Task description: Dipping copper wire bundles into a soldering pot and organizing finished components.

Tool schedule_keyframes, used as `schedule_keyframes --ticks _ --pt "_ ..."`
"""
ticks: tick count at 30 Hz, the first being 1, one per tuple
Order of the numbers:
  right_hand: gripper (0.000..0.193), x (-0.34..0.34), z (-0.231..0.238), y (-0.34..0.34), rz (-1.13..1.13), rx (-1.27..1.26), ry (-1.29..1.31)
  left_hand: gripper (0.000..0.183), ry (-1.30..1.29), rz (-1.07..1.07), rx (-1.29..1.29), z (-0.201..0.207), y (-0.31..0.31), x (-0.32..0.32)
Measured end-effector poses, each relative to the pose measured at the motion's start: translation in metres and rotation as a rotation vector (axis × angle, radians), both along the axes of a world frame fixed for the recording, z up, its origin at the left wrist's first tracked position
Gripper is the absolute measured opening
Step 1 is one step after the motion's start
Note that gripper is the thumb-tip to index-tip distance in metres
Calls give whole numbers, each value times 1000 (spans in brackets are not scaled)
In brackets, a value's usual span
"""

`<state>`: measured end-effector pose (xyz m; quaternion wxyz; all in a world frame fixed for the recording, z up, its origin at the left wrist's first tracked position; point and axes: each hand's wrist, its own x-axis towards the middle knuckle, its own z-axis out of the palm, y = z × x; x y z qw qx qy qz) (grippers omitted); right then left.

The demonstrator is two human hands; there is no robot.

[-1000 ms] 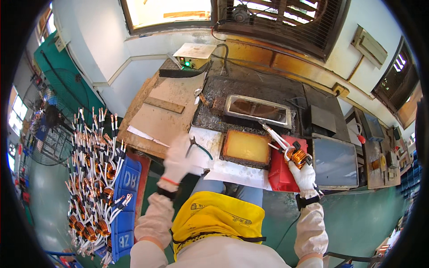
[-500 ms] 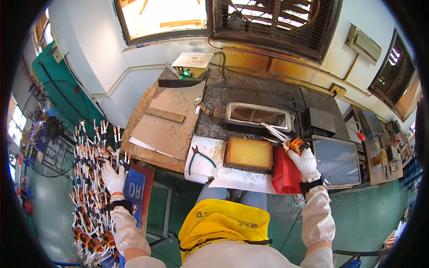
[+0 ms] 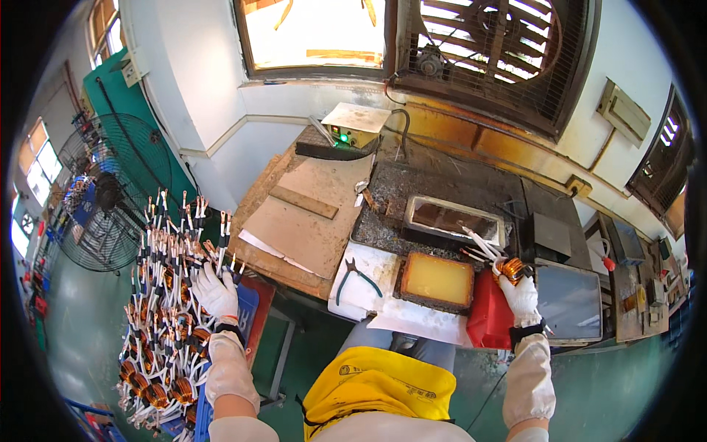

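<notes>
In my gloved right hand [image 3: 521,300] is a copper-wound ring coil [image 3: 511,269], gripped above the red bin [image 3: 489,309]. Its white leads [image 3: 482,244] point up and left, toward the metal-framed rectangular pot [image 3: 456,220]. My left hand [image 3: 215,293], also gloved, rests at the right side of a tall heap of similar coils [image 3: 156,394] with white leads and copper lugs. Its fingers are stretched out and apart over the leads; I see nothing held in them. Left of the red bin sits a tray of yellowish material [image 3: 440,280].
Pliers [image 3: 355,278] with dark handles lie on white paper left of the yellow tray. A grey-surfaced tray [image 3: 568,302] is right of the red bin. Behind stands a control box [image 3: 356,125] with a green light. A large wire-cage fan [image 3: 110,191] is beyond the heap.
The view has turned left, so the bench appears farther right and more of the heap shows. My right hand still holds the coil over the red bin; my left stays at the heap.
</notes>
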<state>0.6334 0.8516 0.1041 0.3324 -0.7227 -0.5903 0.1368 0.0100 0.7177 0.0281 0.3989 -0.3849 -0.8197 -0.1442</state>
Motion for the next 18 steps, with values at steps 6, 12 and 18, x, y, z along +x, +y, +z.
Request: schedule_keyframes --ticks 6,12,18 --pt "53 3 -2 15 -39 -127 -157 44 -1 -4 19 4 9 3" --pt "58 0 -21 29 -69 -60 -158 42 -9 35 -9 4 9 1" --pt "56 0 -21 26 -86 -16 -204 42 -44 28 -14 3 9 3"
